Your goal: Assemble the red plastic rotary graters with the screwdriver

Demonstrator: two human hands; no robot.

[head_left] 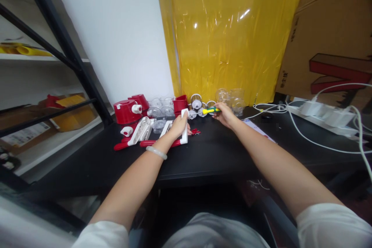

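In my left hand (178, 126) is an upright white plastic frame (185, 131) with a red handle end, the fingers wrapped round it. My right hand (224, 114) grips a screwdriver (210, 110) by its yellow and green handle. The shaft points left at the upper part of the white frame; whether the tip touches it I cannot tell. Just right of my left hand, a small heap of red pieces and screws (195, 132) lies on the black table (209, 159). More white parts with red handles (142, 130) lie to the left.
Red housings (127, 111), clear plastic cups (161, 106), a red hopper (180, 104) and metal drums (196, 102) line the back of the table. On the right are a paper sheet (258, 128), white cables (303, 139) and a power strip (325, 118). A shelf rack (55, 60) stands left.
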